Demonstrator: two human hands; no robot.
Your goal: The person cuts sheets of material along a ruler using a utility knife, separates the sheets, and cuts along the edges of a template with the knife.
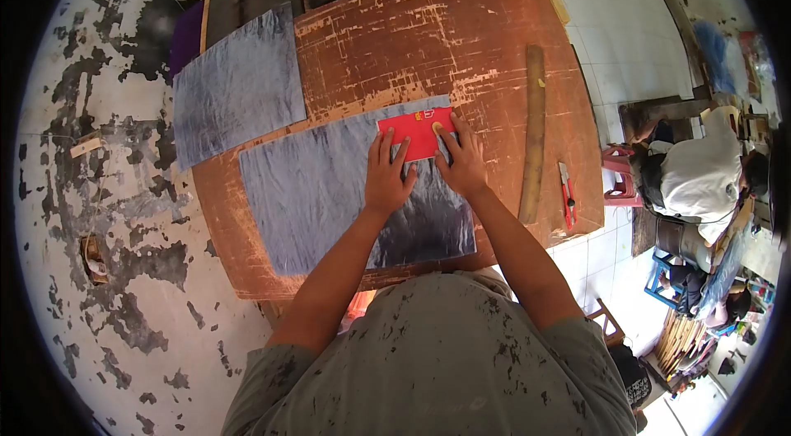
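Note:
A red flat rectangular piece [418,129] with small yellow and white print lies near the far right corner of a grey-black streaked sheet [329,189]. My left hand [390,174] rests on its left part, fingers spread and pointing away from me. On the right part, my right hand [463,162] lies with its fingers stretched out, one of them near a small yellowish spot. Both hands press flat and do not wrap round anything. Whether the red piece is a card, a packet or a template I cannot tell.
A second grey streaked sheet [243,86] lies at the table's far left. On the right are a long brown strip [534,131] and a red utility knife [568,195]. The worn brown table [371,32] has many scratches. People [700,164] sit at the far right.

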